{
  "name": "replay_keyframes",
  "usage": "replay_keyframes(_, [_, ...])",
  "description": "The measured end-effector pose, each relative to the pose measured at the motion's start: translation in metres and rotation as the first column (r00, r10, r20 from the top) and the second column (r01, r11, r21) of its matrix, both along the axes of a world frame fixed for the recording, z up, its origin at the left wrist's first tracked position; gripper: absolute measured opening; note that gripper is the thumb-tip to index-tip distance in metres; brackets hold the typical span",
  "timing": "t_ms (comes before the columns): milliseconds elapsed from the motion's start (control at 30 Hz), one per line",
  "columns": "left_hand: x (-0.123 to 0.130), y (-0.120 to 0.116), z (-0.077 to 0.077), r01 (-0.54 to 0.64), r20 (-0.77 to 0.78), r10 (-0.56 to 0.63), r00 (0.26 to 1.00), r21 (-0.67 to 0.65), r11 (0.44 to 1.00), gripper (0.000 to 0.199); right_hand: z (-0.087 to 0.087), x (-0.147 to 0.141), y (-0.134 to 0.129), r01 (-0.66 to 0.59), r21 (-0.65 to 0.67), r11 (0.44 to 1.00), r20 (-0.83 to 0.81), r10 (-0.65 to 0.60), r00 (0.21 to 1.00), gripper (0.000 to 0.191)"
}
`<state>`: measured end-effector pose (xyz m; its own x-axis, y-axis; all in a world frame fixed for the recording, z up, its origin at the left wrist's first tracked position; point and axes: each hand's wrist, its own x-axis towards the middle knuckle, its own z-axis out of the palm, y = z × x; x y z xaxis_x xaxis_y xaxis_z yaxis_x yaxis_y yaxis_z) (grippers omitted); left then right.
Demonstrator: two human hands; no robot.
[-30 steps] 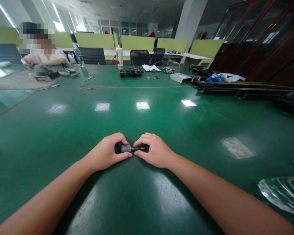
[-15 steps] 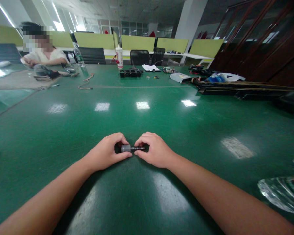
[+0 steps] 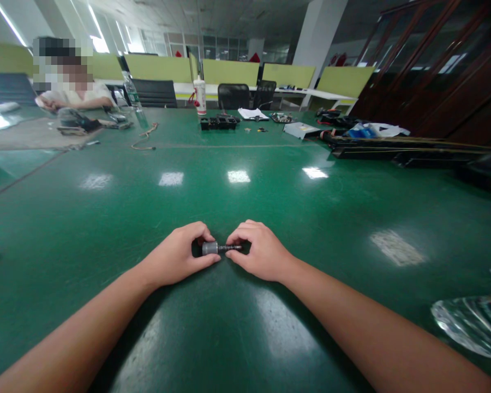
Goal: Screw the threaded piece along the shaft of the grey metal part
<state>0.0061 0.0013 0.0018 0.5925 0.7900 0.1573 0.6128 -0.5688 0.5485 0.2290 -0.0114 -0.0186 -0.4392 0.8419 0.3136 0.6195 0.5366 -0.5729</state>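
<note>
Two-handed hold on a small part point(image 3: 210, 248), made up of a grey cylinder and a slender, dark, ringed shaft point(image 3: 222, 248). The part lies crosswise, low over the green table point(image 3: 245, 204), well apart from its far edge and toward the near edge, which is outside the view; whether it touches the surface cannot be told. The left hand point(image 3: 174, 255) grasps the cylinder between thumb and forefinger. The right hand point(image 3: 258, 251) curls about the shaft, thumb and forefinger on either side; whether they press on it cannot be told.

Step in hand, as judged: handling of the shaft end, the left hand serving as support. The next move appears to call for a steady left pinch and a shaft kept in line with the cylinder. Clear packaging point(image 3: 470, 325) lies to the right; a white bottle point(image 3: 201, 95) stands by the table's far edge.
</note>
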Motion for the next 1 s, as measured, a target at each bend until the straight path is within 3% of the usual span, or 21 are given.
replay_keyframes(600, [-0.0040, 0.0014, -0.0025, -0.020, -0.004, 0.020, 1.000, 0.046, 0.999, 0.022, -0.0007, 0.0030, 0.0005, 0.066, 0.002, 0.998, 0.007, -0.066, 0.998, 0.008])
replay_keyframes(1000, [-0.0076, 0.0037, -0.0015, -0.062, -0.021, 0.064, 0.998, 0.082, 0.995, 0.022, -0.0001, 0.0071, 0.0033, 0.202, 0.009, 0.979, 0.058, -0.202, 0.978, 0.007])
